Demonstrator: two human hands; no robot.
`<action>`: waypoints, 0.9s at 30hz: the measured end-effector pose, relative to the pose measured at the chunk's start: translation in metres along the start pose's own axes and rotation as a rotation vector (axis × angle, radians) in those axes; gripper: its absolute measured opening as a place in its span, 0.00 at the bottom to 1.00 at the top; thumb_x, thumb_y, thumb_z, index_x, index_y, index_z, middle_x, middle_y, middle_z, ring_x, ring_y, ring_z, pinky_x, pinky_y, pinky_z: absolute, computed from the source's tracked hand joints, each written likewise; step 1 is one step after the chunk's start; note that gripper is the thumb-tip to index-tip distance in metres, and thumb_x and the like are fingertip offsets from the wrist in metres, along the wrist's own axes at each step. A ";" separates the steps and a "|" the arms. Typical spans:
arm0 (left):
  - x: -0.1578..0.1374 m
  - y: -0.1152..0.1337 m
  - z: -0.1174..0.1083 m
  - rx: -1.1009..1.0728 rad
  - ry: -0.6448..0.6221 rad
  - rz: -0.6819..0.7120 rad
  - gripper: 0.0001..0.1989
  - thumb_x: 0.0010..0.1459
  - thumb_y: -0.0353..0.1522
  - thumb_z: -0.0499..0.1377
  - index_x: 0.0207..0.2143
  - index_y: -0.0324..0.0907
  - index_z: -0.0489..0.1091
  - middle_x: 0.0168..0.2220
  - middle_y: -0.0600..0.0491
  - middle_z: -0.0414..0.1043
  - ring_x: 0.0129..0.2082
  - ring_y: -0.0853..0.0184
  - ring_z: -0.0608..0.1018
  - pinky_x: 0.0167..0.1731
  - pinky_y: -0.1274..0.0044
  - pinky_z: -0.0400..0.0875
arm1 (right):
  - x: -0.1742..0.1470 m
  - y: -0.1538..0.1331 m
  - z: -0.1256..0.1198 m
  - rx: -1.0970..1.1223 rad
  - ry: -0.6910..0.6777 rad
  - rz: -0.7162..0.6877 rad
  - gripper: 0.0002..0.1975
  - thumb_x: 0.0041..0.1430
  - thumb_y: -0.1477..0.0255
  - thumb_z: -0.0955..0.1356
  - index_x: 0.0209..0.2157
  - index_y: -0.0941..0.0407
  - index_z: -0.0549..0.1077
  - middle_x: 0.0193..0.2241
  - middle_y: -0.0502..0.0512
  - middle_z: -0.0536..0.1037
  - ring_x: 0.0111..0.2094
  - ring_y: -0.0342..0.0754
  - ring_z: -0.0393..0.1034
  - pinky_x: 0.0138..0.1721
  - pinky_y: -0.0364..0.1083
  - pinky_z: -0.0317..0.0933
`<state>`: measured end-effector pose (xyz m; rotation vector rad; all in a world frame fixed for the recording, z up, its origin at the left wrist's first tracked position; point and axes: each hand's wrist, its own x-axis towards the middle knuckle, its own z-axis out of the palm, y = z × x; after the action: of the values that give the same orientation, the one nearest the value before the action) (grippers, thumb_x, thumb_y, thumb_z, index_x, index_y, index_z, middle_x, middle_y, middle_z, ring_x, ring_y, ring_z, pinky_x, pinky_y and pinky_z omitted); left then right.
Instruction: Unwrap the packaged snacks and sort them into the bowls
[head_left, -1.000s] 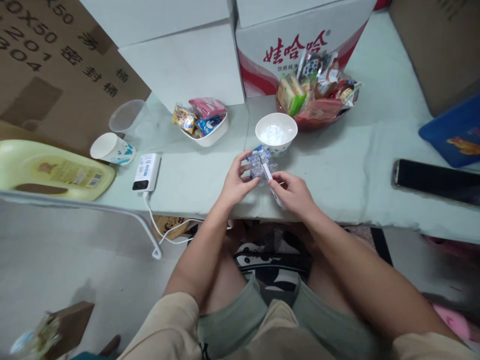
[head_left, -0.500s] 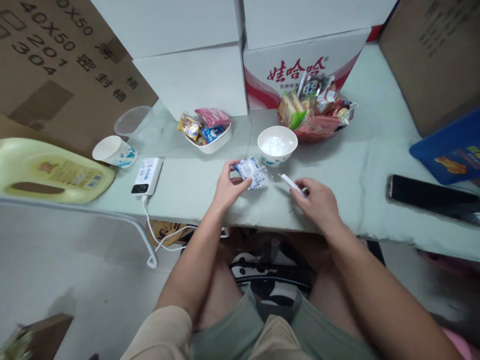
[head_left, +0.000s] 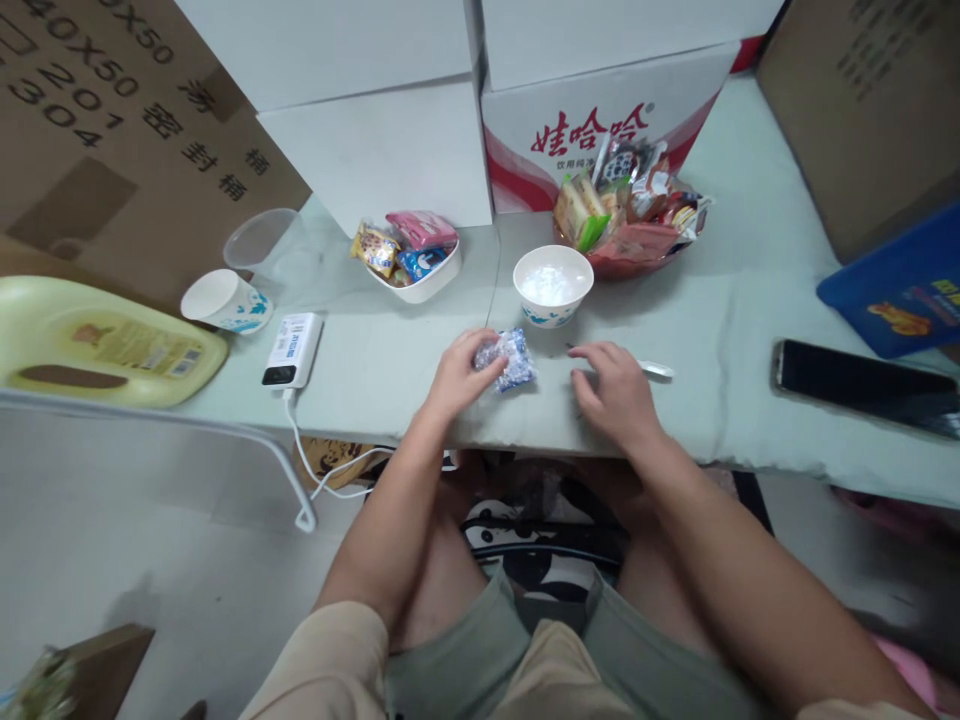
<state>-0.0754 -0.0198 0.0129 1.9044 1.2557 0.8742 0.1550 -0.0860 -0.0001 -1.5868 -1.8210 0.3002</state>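
Observation:
My left hand (head_left: 463,372) is closed on the near-left side of a small blue-and-white plastic packet (head_left: 516,360), pinched between thumb and fingers just above the table. My right hand (head_left: 613,390) is open and holds nothing, thumb and fingers apart, low over the table. Beside it on the right lies a slim white tool (head_left: 655,370), perhaps a craft knife, partly hidden behind the hand. Just beyond the packet stands a paper bowl (head_left: 553,312) with a blue pattern, holding white material that I cannot name.
A white dish (head_left: 431,290) of wrapped snacks and a red basket (head_left: 637,258) of snacks stand farther back, before white boxes (head_left: 375,160). To the left are a power bank (head_left: 294,348), a tipped paper cup (head_left: 240,305) and a yellow jug (head_left: 112,345). A phone (head_left: 862,385) lies right.
My right hand has let go of the slim white tool, which now lies on the table to its right. The packet has turned slightly in my left hand, showing more blue.

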 end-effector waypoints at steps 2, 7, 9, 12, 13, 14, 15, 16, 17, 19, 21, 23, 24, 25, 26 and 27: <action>0.000 0.003 0.004 -0.087 0.078 -0.115 0.12 0.58 0.41 0.61 0.36 0.41 0.74 0.37 0.50 0.76 0.40 0.63 0.77 0.43 0.72 0.72 | -0.002 -0.005 0.007 0.127 -0.081 -0.094 0.16 0.59 0.71 0.65 0.49 0.55 0.74 0.49 0.63 0.78 0.50 0.59 0.71 0.54 0.57 0.64; 0.006 0.011 0.009 -0.471 0.169 -0.465 0.13 0.55 0.41 0.62 0.30 0.41 0.69 0.27 0.56 0.71 0.21 0.74 0.69 0.18 0.83 0.62 | -0.004 -0.014 0.018 0.247 -0.192 -0.154 0.16 0.58 0.72 0.67 0.48 0.52 0.75 0.56 0.60 0.73 0.56 0.57 0.69 0.57 0.57 0.63; 0.012 0.012 0.009 -0.560 0.207 -0.552 0.12 0.54 0.40 0.63 0.31 0.41 0.68 0.27 0.56 0.70 0.19 0.76 0.67 0.17 0.84 0.60 | -0.002 -0.015 0.020 0.264 -0.158 -0.118 0.14 0.60 0.72 0.66 0.47 0.53 0.76 0.55 0.61 0.74 0.55 0.56 0.70 0.56 0.56 0.64; 0.019 0.009 0.006 -0.691 0.252 -0.566 0.15 0.53 0.42 0.65 0.37 0.43 0.67 0.34 0.54 0.72 0.23 0.75 0.73 0.23 0.82 0.67 | 0.002 -0.011 0.020 0.270 -0.192 -0.119 0.13 0.61 0.73 0.64 0.46 0.53 0.77 0.47 0.60 0.79 0.48 0.54 0.73 0.52 0.53 0.66; 0.021 0.007 0.006 -0.715 0.259 -0.533 0.17 0.53 0.43 0.65 0.40 0.44 0.66 0.38 0.54 0.73 0.27 0.74 0.75 0.27 0.81 0.70 | 0.002 -0.010 0.019 0.257 -0.207 -0.139 0.13 0.61 0.74 0.64 0.45 0.54 0.77 0.43 0.59 0.80 0.45 0.54 0.73 0.50 0.53 0.66; 0.021 0.006 0.006 -0.713 0.269 -0.488 0.19 0.54 0.45 0.65 0.42 0.45 0.66 0.41 0.53 0.73 0.31 0.72 0.78 0.31 0.80 0.72 | 0.001 -0.009 0.018 0.237 -0.204 -0.162 0.13 0.61 0.74 0.64 0.43 0.53 0.78 0.40 0.59 0.80 0.43 0.54 0.73 0.48 0.53 0.66; 0.021 0.005 0.006 -0.678 0.302 -0.450 0.20 0.55 0.46 0.65 0.43 0.46 0.65 0.44 0.52 0.72 0.35 0.71 0.79 0.34 0.79 0.72 | -0.001 -0.008 0.016 0.212 -0.172 -0.182 0.12 0.61 0.75 0.64 0.41 0.53 0.78 0.38 0.58 0.80 0.42 0.54 0.73 0.46 0.52 0.66; 0.018 0.004 0.007 -0.614 0.346 -0.425 0.21 0.55 0.48 0.64 0.43 0.46 0.65 0.44 0.52 0.72 0.37 0.70 0.79 0.35 0.79 0.72 | -0.005 -0.008 0.014 0.189 -0.120 -0.196 0.11 0.60 0.75 0.64 0.38 0.53 0.79 0.37 0.58 0.79 0.41 0.54 0.73 0.46 0.52 0.66; 0.014 0.004 0.007 -0.535 0.377 -0.417 0.21 0.56 0.49 0.63 0.42 0.45 0.65 0.43 0.51 0.72 0.37 0.70 0.79 0.34 0.80 0.71 | -0.010 -0.009 0.013 0.171 -0.069 -0.207 0.11 0.60 0.76 0.64 0.36 0.52 0.78 0.37 0.57 0.79 0.41 0.53 0.73 0.45 0.52 0.65; 0.001 0.005 0.009 -0.382 0.352 -0.458 0.21 0.56 0.51 0.61 0.38 0.44 0.65 0.39 0.52 0.72 0.32 0.70 0.77 0.29 0.81 0.68 | -0.022 -0.014 0.011 0.156 -0.016 -0.257 0.11 0.61 0.77 0.63 0.33 0.52 0.77 0.39 0.56 0.80 0.42 0.52 0.73 0.45 0.52 0.65; -0.012 0.010 0.013 -0.259 0.234 -0.522 0.22 0.55 0.52 0.60 0.36 0.43 0.65 0.34 0.53 0.72 0.27 0.71 0.75 0.25 0.80 0.65 | -0.034 -0.021 0.012 0.142 -0.054 -0.353 0.11 0.62 0.77 0.63 0.32 0.53 0.76 0.44 0.56 0.81 0.47 0.52 0.73 0.48 0.52 0.64; -0.023 0.016 0.016 -0.145 0.116 -0.533 0.24 0.53 0.52 0.62 0.36 0.42 0.67 0.32 0.53 0.73 0.26 0.70 0.74 0.26 0.78 0.65 | -0.041 -0.029 0.017 0.119 -0.167 -0.487 0.11 0.62 0.78 0.63 0.31 0.54 0.76 0.47 0.55 0.82 0.53 0.54 0.71 0.54 0.54 0.61; -0.026 0.019 0.018 -0.087 0.072 -0.506 0.24 0.51 0.52 0.64 0.36 0.41 0.68 0.32 0.52 0.73 0.27 0.69 0.75 0.28 0.78 0.66 | -0.043 -0.033 0.019 0.113 -0.235 -0.550 0.10 0.60 0.78 0.63 0.31 0.54 0.76 0.46 0.53 0.82 0.56 0.55 0.69 0.57 0.56 0.58; -0.027 0.023 0.019 -0.033 0.031 -0.465 0.24 0.50 0.51 0.65 0.36 0.41 0.69 0.32 0.52 0.74 0.29 0.68 0.75 0.30 0.77 0.67 | -0.042 -0.037 0.022 0.112 -0.303 -0.601 0.09 0.59 0.78 0.64 0.32 0.54 0.76 0.45 0.52 0.83 0.58 0.56 0.68 0.60 0.57 0.54; -0.028 0.026 0.021 0.011 -0.009 -0.422 0.24 0.48 0.50 0.67 0.37 0.40 0.71 0.33 0.51 0.76 0.31 0.67 0.76 0.32 0.76 0.67 | -0.041 -0.040 0.023 0.118 -0.361 -0.638 0.08 0.57 0.78 0.65 0.32 0.53 0.76 0.43 0.51 0.83 0.58 0.57 0.67 0.62 0.59 0.51; -0.027 0.029 0.022 0.040 -0.047 -0.382 0.24 0.47 0.48 0.68 0.39 0.40 0.73 0.34 0.50 0.77 0.32 0.66 0.76 0.33 0.76 0.68 | -0.039 -0.042 0.024 0.132 -0.403 -0.663 0.08 0.56 0.77 0.66 0.32 0.53 0.77 0.42 0.50 0.84 0.56 0.57 0.68 0.63 0.59 0.49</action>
<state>-0.0517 -0.0575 0.0209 1.6266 1.5496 0.6034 0.1074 -0.1258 -0.0068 -0.7943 -2.4559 0.4342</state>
